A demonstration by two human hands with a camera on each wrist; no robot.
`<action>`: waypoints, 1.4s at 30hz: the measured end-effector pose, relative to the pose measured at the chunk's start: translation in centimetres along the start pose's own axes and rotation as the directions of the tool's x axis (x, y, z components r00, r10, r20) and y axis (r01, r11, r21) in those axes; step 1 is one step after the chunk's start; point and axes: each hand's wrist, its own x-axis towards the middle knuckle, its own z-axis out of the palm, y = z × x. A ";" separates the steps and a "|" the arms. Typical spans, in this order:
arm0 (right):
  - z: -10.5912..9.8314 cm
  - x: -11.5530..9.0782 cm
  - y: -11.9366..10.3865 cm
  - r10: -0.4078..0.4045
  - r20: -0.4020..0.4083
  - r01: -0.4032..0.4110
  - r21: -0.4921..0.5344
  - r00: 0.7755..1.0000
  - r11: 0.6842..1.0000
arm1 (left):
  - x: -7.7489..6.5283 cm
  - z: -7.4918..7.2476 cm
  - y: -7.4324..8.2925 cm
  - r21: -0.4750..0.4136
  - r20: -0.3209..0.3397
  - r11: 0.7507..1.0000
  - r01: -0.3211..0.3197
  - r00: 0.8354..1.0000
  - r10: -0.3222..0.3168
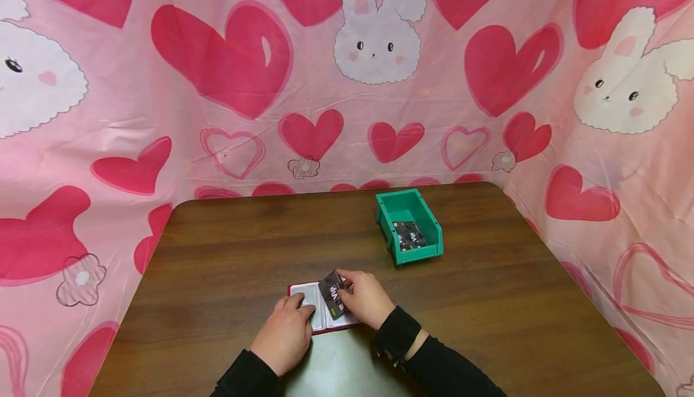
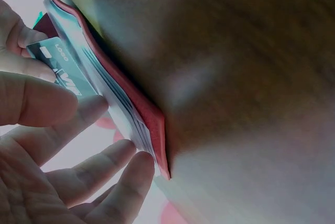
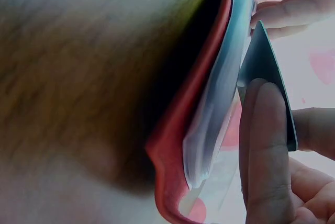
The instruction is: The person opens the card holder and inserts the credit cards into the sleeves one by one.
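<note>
Black rectangular card with white "VIP" lettering [image 1: 332, 294]: held over the open booklet, near its fold, skewed to the page edges and tilted to the sheets in the right wrist view. Whether its lower edge touches a sheet: cannot tell.

Right hand [image 1: 365, 300]: thumb and fingers closed to the card's thickness, pinching it by its outer part. Possible fault: a thin, apparently smooth card could pivot or slip if its free end caught on something, since the hold is at one side only.

Red-covered booklet with clear plastic sleeve pages [image 1: 320, 317]: lies open on the table, under both hands. Sheets are stacked and slightly fanned. Judged risk: a card corner snagging a sleeve edge, or parting the wrong sheets, caused by the skew and the limp plastic.

Left hand [image 1: 284, 334]: fingers spread, mostly straight, gripping nothing; fingertips rest on the left page. Light contact, I judge; a sideways push could slide the booklet or let pages lift.

Brown wood-grain table [image 1: 244, 252]: glare at the near edge could hide a sleeve opening.

Green open-fronted plastic bin [image 1: 417, 256]: beyond the booklet, well apart, with similar black cards [image 1: 409, 235] inside; overlapping, so two might be picked up together.
</note>
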 end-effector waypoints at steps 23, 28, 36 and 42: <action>0.7 0.1 -0.8 0.032 -0.018 -0.034 -0.137 0.999 0.990 | 0.3 -0.1 0.2 0.033 0.047 0.997 0.074 0.996 -0.076; 1.0 0.1 -0.9 0.033 -0.026 -0.036 -0.154 0.999 0.987 | 0.3 -0.2 0.3 0.031 0.068 0.992 0.124 0.990 -0.126; 1.6 0.0 -1.3 0.062 -0.029 -0.066 -0.165 0.998 0.984 | 0.4 -0.1 0.4 -0.013 0.090 0.984 0.175 0.981 -0.173; 1.8 0.1 -1.5 0.068 -0.014 -0.070 -0.133 0.998 0.989 | 0.4 -0.1 0.4 -0.030 0.086 0.983 0.180 0.981 -0.177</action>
